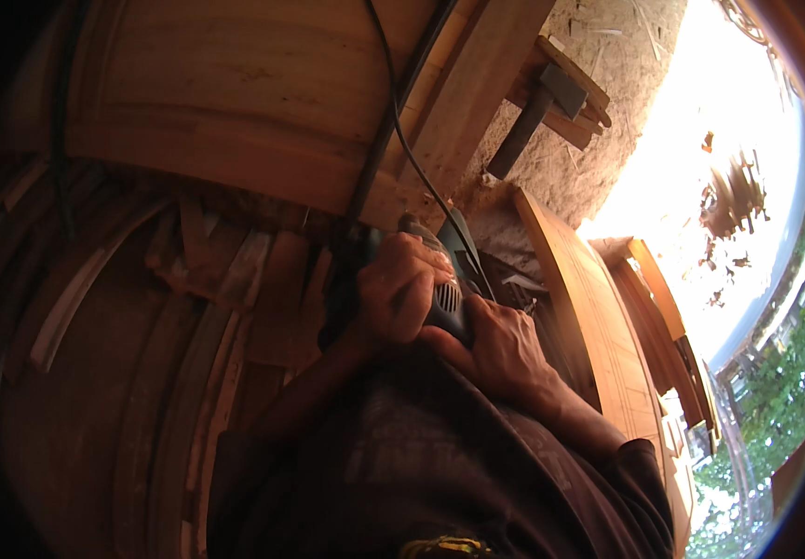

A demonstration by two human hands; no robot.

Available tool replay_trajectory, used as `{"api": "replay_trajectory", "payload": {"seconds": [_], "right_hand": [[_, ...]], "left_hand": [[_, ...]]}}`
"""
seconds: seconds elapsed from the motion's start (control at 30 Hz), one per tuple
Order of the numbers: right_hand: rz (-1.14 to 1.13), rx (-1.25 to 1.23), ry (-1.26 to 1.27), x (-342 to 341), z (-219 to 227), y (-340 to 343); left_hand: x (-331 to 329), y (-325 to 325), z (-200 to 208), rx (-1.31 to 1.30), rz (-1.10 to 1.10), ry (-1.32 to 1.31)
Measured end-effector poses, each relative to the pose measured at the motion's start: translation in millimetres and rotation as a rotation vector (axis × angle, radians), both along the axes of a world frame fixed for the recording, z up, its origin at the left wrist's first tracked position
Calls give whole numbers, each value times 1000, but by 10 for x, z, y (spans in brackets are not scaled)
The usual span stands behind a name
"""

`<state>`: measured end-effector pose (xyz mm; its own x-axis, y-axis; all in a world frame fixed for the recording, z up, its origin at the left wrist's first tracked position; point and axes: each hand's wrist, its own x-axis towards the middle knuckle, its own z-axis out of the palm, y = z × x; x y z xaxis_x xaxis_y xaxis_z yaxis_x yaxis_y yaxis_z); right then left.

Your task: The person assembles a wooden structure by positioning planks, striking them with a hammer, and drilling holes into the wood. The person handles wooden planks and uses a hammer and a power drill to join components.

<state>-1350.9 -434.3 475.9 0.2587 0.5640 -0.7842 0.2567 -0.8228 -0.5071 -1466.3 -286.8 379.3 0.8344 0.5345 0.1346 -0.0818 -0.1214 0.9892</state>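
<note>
A broad wooden panel (235,84) lies beyond the person, its near edge within reach. The vented power tool (450,296) sits near that edge, close to the body, probably for steadiness: left hand (400,287) wrapped over it, right hand (511,352) gripping its rear. The thin cord (391,79) trails forward.

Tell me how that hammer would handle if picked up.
The hammer would probably feel front-heavy, since its blocky head looks bulkier than its handle. The straight handle suggests stiffness. Lifting it might jostle the wood pieces beneath its head.
</note>
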Motion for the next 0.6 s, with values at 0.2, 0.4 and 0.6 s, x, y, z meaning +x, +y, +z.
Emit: {"api": "replay_trajectory", "payload": {"seconds": [0.2, 0.4, 0.6], "right_hand": [[44, -10, -11, 66, -80, 8], [34, -24, -28, 6, -475, 27], [37, 54, -69, 136, -677, 147]], "left_hand": [[43, 13, -61, -24, -36, 52], [22, -23, -376, -241, 32, 271], [90, 58, -572, -164, -1, 171]]}}
